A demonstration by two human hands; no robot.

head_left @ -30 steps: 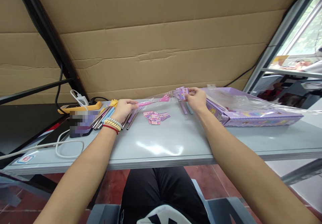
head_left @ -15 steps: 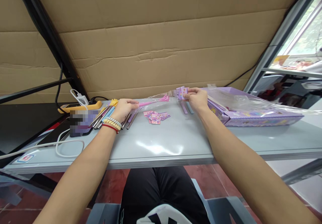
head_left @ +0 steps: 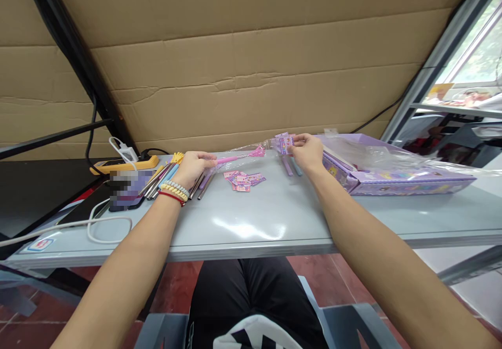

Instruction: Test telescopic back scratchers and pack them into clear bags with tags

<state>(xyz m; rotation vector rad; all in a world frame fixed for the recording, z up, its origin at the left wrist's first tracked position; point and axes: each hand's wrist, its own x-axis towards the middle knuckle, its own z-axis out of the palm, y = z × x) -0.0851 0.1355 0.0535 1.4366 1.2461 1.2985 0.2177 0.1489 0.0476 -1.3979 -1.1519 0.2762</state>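
My left hand (head_left: 194, 171) is closed around the handle of a pink back scratcher (head_left: 235, 158), whose claw-like head points right. Clear plastic wrap (head_left: 245, 151) lies around the scratcher and reaches toward my right hand. Under and beside my left hand are several more back scratchers (head_left: 160, 179) with metal rods and coloured grips, one with a yellow head. My right hand (head_left: 308, 153) pinches small purple printed cards (head_left: 283, 142) by their edge. Just below them lie a purple and a blue stick (head_left: 287, 166). Between my hands, several pink and purple cards (head_left: 243, 180) lie in a loose pile on the table.
A purple printed box (head_left: 408, 186) with clear plastic over it stands at the right. To the left are a phone (head_left: 129, 192), a yellow power strip (head_left: 125, 166) and a white cable (head_left: 90, 223). Cardboard (head_left: 251, 77) lines the back of the grey table (head_left: 235, 229).
Both hands stay almost where they were, still holding the scratcher and the cards. The printed cards at my right hand have tilted slightly. The whole view has shifted a little.
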